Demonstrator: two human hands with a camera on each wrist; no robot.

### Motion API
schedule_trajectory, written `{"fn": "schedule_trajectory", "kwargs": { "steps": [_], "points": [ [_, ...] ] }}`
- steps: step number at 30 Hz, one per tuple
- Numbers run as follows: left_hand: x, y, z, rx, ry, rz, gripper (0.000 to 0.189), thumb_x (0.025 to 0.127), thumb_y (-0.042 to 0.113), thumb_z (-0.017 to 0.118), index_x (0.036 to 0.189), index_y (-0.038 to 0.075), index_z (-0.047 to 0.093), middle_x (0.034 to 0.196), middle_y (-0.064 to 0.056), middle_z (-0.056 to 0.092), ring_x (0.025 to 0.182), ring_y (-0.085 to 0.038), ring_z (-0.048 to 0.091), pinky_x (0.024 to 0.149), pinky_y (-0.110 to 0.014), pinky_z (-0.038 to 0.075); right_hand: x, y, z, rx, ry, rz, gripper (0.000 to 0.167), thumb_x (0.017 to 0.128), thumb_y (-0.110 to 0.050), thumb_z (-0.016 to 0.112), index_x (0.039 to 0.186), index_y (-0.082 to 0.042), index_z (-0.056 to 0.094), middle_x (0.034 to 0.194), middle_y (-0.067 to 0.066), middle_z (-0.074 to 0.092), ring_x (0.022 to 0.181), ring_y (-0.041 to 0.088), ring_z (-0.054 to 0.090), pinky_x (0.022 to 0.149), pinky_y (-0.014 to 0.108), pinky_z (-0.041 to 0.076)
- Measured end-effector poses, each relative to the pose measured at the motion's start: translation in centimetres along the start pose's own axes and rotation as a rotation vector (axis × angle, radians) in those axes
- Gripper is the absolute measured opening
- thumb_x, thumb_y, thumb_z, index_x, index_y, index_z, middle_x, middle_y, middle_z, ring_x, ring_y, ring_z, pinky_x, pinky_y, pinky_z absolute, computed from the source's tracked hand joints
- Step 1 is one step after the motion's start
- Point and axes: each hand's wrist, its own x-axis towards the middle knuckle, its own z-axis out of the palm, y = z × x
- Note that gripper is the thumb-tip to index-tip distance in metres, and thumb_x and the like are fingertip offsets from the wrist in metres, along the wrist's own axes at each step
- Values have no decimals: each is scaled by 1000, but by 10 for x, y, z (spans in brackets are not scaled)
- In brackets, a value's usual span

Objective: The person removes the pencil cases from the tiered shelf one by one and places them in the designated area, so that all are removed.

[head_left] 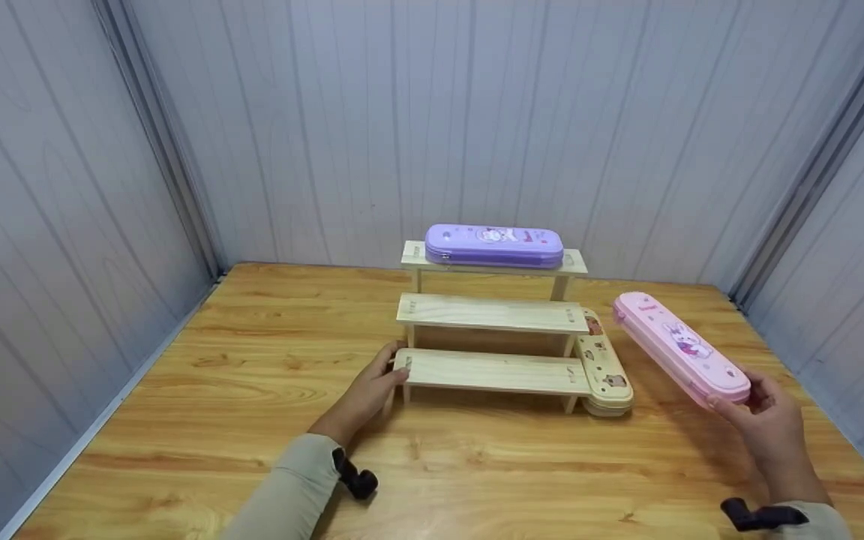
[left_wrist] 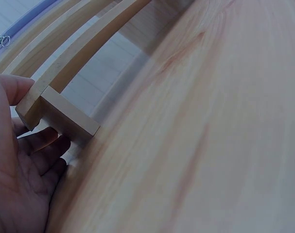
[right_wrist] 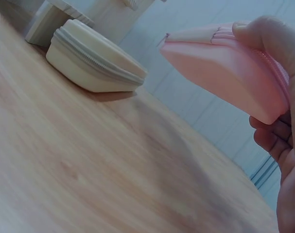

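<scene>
At the lower left of the head view, the left hand (head_left: 374, 384) rested against the left end of the bottom step of a three-step wooden rack (head_left: 493, 321); the left wrist view showed its fingers (left_wrist: 38, 145) relaxed beside the rack's leg, touching the wood rather than clasping it. Toward the centre of the frame, a purple pencil case (head_left: 493, 245) already lay flat along the top step, so one case appeared placed. The middle and bottom steps carried nothing. Just right of the rack, a cream pencil case (head_left: 606, 367) lay on the wooden surface (head_left: 199, 420), against the rack's right end and not yet on any step. Farther right, a pink pencil case (head_left: 681, 349) was held off the surface, tilted, well apart from the left hand and near the rack's right side. At the lower right, the right hand (head_left: 766, 420) gripped its near end, thumb over the top and fingers curled beneath, as the right wrist view confirmed. Judging from this, roughly a third of the shelving looked done, with the pink and cream cases left.
</scene>
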Motion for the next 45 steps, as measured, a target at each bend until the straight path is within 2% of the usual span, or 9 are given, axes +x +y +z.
{"fn": "schedule_trajectory", "kwargs": {
  "steps": [3,6,8,15,19,22,28,35,45],
  "points": [
    [0,0,0,-13,1,-9,47,104,8,49,150,2,39,149,-23,39,137,-39,41,111,-51,35,0,2,3,-36,-5,60,79,85,-27,83,147,3,43,127,-2,58,104,2,50,81,5,42],
    [-1,0,0,-19,4,-26,50,104,9,49,152,2,36,152,-23,36,139,-40,38,113,-51,32,1,3,7,-80,-17,104,83,86,-33,82,149,3,41,140,16,51,108,6,48,82,5,40],
    [-1,1,0,-23,11,-37,51,103,9,50,152,2,36,153,-23,36,141,-40,37,114,-51,31,1,5,9,-102,-28,108,82,87,-34,81,149,3,41,143,21,49,112,9,48,82,6,39],
    [-1,3,0,-18,-3,-28,50,104,8,48,151,1,36,152,-25,37,137,-41,41,112,-52,33,2,8,11,-160,-81,148,85,89,-41,77,151,3,37,148,24,46,127,29,45,89,9,38],
    [-3,3,-1,-9,-25,-38,50,106,11,47,153,4,34,152,-25,37,136,-41,42,112,-53,33,5,10,13,-174,-123,181,89,89,-43,76,151,5,34,150,29,42,135,37,40,110,36,39],
    [-3,3,-2,-2,-30,-36,50,106,12,46,153,4,33,151,-25,38,136,-41,42,112,-53,33,7,10,15,-186,-143,195,94,88,-46,76,152,7,31,152,32,37,140,42,36,113,56,31],
    [-3,4,0,5,-9,-20,50,105,10,47,152,1,34,153,-26,37,136,-42,42,112,-53,33,9,10,23,-207,-158,202,99,86,-49,77,152,7,29,155,34,32,144,48,29,115,58,26],
    [-2,4,0,11,19,-23,50,103,8,49,151,1,37,154,-25,37,138,-42,40,114,-53,31,9,8,36,-231,-187,152,97,85,-45,80,148,10,31,148,36,37,137,46,37,113,59,30],
    [-2,3,1,-15,4,-4,49,103,6,49,150,0,37,151,-25,38,136,-41,41,112,-53,33,7,6,50,-240,-207,114,97,81,-45,84,145,10,34,144,35,41,133,45,41,110,56,33]
  ]
}}
